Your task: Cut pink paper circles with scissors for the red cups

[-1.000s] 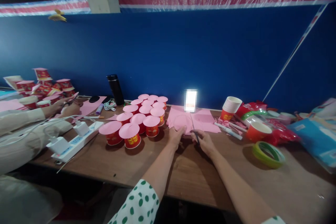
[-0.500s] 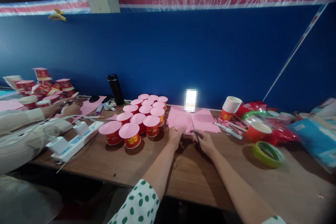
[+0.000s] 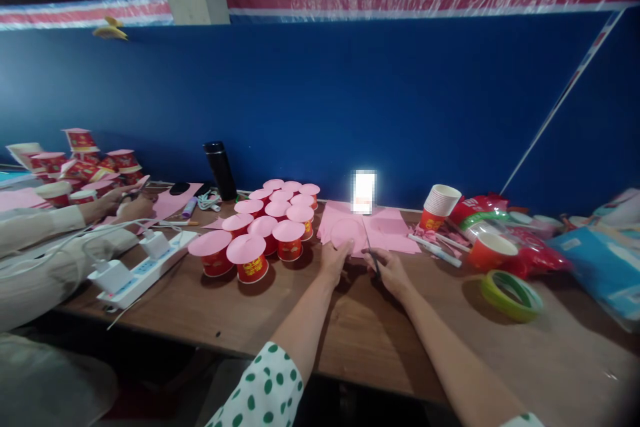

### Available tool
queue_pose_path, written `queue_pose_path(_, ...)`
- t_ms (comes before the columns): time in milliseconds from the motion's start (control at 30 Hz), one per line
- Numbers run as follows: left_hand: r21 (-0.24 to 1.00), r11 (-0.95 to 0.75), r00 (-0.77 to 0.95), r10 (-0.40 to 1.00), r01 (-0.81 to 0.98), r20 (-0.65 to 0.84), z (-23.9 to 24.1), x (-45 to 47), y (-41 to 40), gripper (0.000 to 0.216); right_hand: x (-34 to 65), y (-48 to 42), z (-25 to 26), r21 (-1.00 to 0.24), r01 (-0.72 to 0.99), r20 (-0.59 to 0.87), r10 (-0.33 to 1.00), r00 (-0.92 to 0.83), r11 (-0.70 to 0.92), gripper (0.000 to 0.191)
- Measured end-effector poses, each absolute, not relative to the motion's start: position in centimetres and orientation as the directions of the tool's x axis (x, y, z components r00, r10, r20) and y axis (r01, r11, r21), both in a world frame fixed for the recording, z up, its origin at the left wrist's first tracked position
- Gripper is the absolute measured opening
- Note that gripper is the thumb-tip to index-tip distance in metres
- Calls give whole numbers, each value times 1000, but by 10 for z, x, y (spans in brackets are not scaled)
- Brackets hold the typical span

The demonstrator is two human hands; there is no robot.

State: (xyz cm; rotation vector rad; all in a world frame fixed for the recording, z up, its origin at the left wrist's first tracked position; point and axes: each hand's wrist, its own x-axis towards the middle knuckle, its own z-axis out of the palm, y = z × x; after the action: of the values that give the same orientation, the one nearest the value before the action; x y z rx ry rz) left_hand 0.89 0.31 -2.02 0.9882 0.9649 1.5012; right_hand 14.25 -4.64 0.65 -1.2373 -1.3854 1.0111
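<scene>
Pink paper (image 3: 348,231) likely cuts cleanest if the left hand (image 3: 335,263), pinching its near edge, turns it while the right hand (image 3: 391,270) (curled round the scissors (image 3: 375,261)) snips steadily.

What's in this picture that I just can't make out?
All in the head view:
Bright rectangle: its content, masked by pixelation.
Front red cups: their insides, hidden by pink discs.
Scissors: handles, partly covered by the right hand.
Blue package: its print, blurred.
</scene>
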Motion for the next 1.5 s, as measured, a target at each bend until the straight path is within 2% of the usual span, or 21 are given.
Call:
queue_pose_path(500,940,-131,-82,990,-316,111,-15,9,-1,33,143,-45,5,-993,57,99,995,-4,99,45)
queue_pose_path(833,927,-91,-100,993,-364,58,-17,10,1,38,144,-46,8,-978,148,147,989,-6,146,47)
queue_pose_path(1067,925,-108,-94,992,-365,79,-17,10,1,37,143,-47,8,-975,178,137,991,1,134,47)
queue_pose_path(1500,925,-103,-118,991,-365,64,-15,10,1,36,143,-46,5,-988,116,106,994,7,105,47)
